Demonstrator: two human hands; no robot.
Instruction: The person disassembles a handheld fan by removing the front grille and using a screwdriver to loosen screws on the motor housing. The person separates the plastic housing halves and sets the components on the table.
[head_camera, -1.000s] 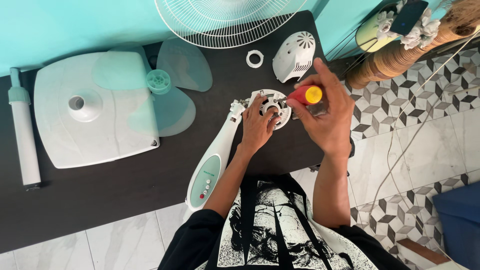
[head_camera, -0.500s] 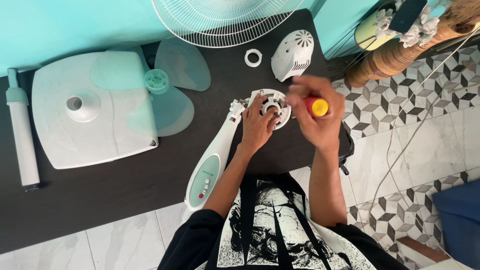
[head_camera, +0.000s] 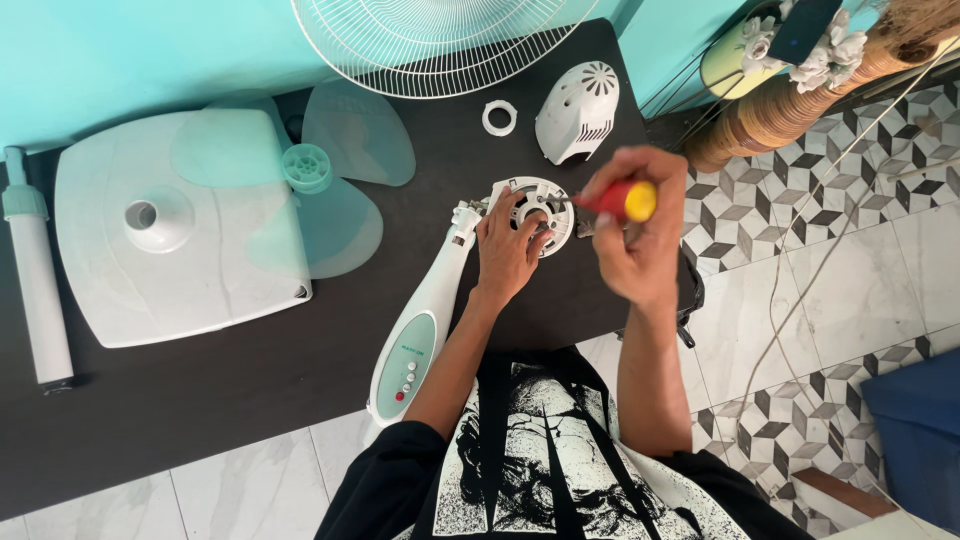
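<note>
Two hands, left (head_camera: 508, 255) pressing one motor housing (head_camera: 533, 212), right (head_camera: 632, 232) grip pinching one screwdriver (head_camera: 620, 199)

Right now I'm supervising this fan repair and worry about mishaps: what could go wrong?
The screwdriver in the right hand works right beside the left hand steadying the motor housing, so a slip could jab fingers. The small white ring lies loose on the dark table and could be knocked off.

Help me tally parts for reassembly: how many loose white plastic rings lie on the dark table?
1: the white ring lies between the wire grille and the white motor cover. Others may be hidden under parts.
</note>
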